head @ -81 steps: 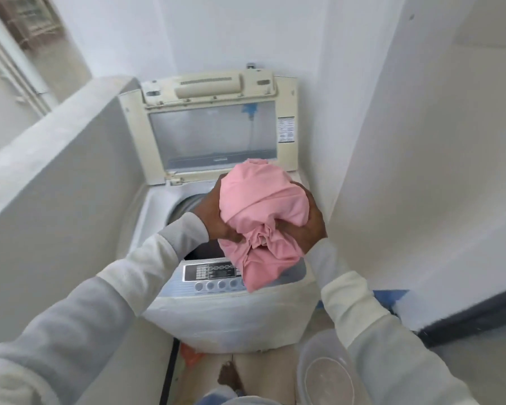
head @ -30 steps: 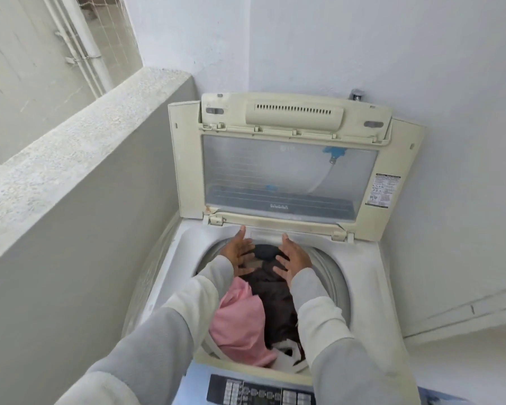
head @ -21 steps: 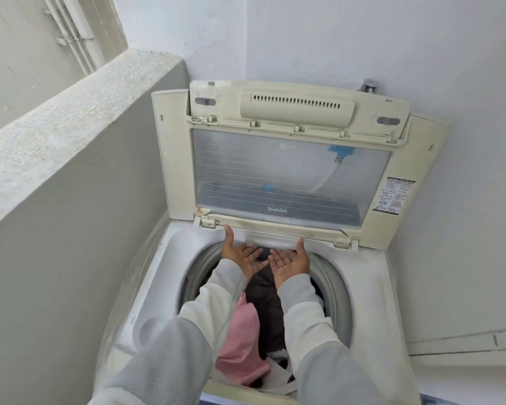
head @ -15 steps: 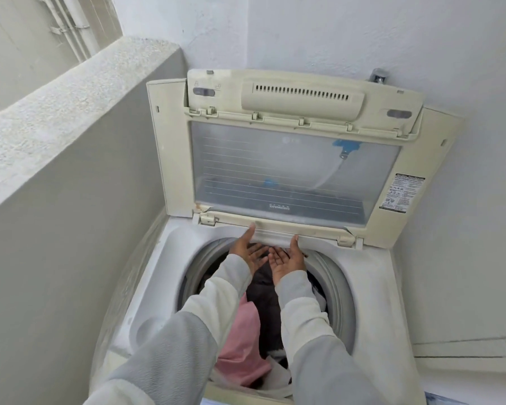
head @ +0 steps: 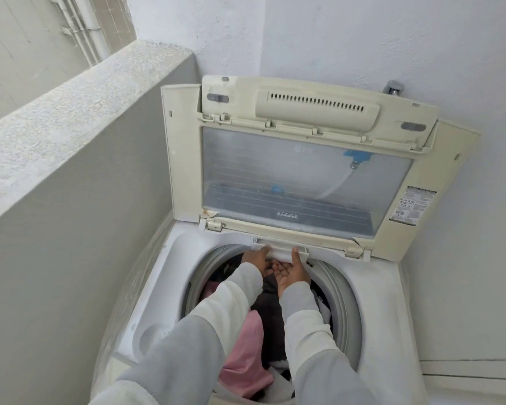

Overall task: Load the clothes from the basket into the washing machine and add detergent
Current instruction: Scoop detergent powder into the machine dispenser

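- The top-loading washing machine (head: 374, 302) stood with its lid (head: 184, 159) raised at 12 o'clock, leaning back toward the white wall.
- In the drum (head: 345, 305) lay the clothes: a pink garment (head: 246, 366) at 7 o'clock, a dark garment (head: 270, 323) in the middle and a white piece (head: 278, 387) at 6 o'clock.
- A small white drawer (head: 281, 252) sat at the drum's 12 o'clock rim, just under the lid's hinge edge.
- The left hand (head: 256, 258) had its thumb against the drawer's front; its fingers were hidden below, so I cannot tell whether it gripped.
- The right hand (head: 291, 270) was palm-up, fingers loose, holding nothing, thumb touching the drawer's front.
- A grey parapet wall (head: 70, 106) ran at 9 o'clock.
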